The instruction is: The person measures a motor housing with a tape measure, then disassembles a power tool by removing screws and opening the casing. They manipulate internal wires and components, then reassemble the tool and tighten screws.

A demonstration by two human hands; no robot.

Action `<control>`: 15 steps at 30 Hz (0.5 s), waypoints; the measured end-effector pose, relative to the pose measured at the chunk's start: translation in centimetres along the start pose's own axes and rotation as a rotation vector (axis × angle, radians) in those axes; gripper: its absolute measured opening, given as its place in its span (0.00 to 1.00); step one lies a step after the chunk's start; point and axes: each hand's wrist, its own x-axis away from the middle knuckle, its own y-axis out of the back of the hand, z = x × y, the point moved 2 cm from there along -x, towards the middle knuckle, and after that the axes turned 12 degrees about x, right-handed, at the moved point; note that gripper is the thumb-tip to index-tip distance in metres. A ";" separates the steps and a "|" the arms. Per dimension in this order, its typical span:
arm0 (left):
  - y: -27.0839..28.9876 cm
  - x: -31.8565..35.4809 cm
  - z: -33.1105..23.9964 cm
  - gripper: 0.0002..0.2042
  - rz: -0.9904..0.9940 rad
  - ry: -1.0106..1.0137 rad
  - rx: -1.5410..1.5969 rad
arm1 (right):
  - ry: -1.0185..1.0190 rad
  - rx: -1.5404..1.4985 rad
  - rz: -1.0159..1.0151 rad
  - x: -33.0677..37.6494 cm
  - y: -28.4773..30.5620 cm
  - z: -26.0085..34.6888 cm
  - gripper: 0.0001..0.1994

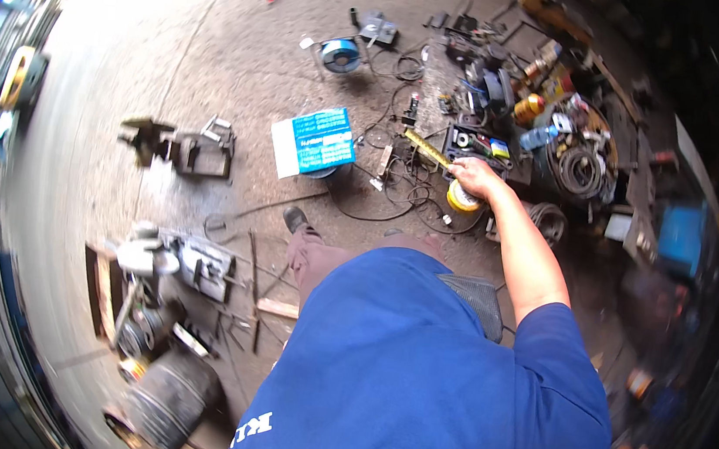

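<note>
My right hand [475, 178] reaches out over the cluttered floor, its fingers closed round a yellow strip [426, 148] that looks like a tape measure's blade. The strip slants away from my fingers to the far left. Just below the hand shows a round yellow thing [463, 199] with a pale top; I cannot tell whether the hand touches it. Beyond the hand is a dark tray [479, 142] with small parts. My left hand is out of view.
A blue and white carton [315, 143] lies ahead of me. Black cables [411, 197] loop over the floor. A blue spool [340, 54] stands farther off, a vise [147, 140] to the left. Tools and a coiled cable [581, 172] crowd the right; a dark drum [173, 400] lies near left.
</note>
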 end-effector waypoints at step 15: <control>17.8 -34.4 -48.1 0.13 0.479 -0.660 -0.866 | -0.976 -0.981 -0.110 14.1 -18.9 7.5 0.28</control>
